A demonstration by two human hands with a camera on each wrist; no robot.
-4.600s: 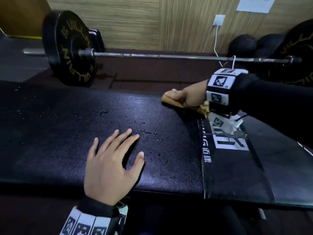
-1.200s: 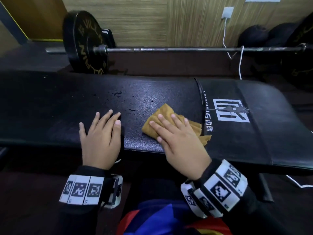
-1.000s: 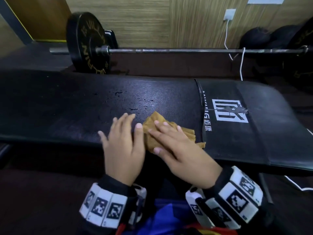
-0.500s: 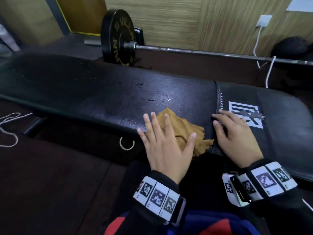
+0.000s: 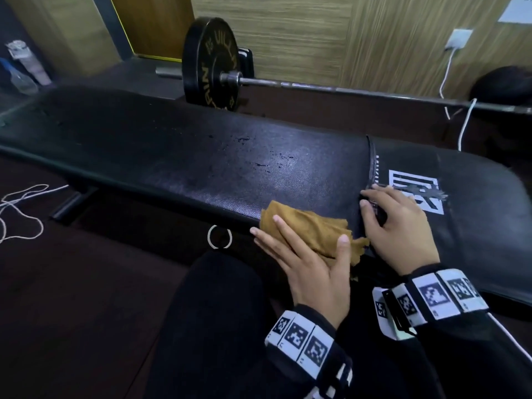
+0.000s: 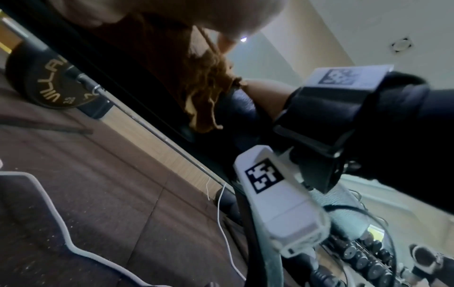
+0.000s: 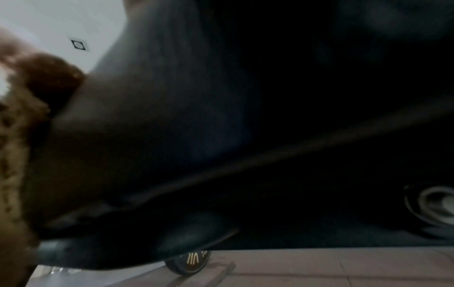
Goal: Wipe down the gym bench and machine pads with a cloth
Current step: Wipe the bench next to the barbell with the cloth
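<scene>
A long black padded bench (image 5: 201,156) runs across the head view, with small wet specks near its middle. A crumpled tan cloth (image 5: 313,226) lies at the bench's near edge, partly hanging over it. My left hand (image 5: 302,249) presses on the cloth with straight fingers, the thumb at its right side. My right hand (image 5: 400,226) rests flat on the bench just right of the cloth, fingertips at the seam beside the white logo (image 5: 414,194). In the left wrist view the cloth (image 6: 206,93) dangles off the bench edge. The right wrist view is dark, with the cloth (image 7: 14,136) at its left edge.
A barbell lies on the floor behind the bench, its black plate (image 5: 211,64) at the back and its bar (image 5: 345,89) running right. A white cable (image 5: 463,125) hangs from a wall socket. A loose cord (image 5: 23,203) lies on the floor at left. My black-clad knee (image 5: 216,312) is below the bench edge.
The cloth passed from my right hand to my left at the bench's near edge. My right hand moved right onto the seam. The left hand has since drawn the cloth nearer the edge.
</scene>
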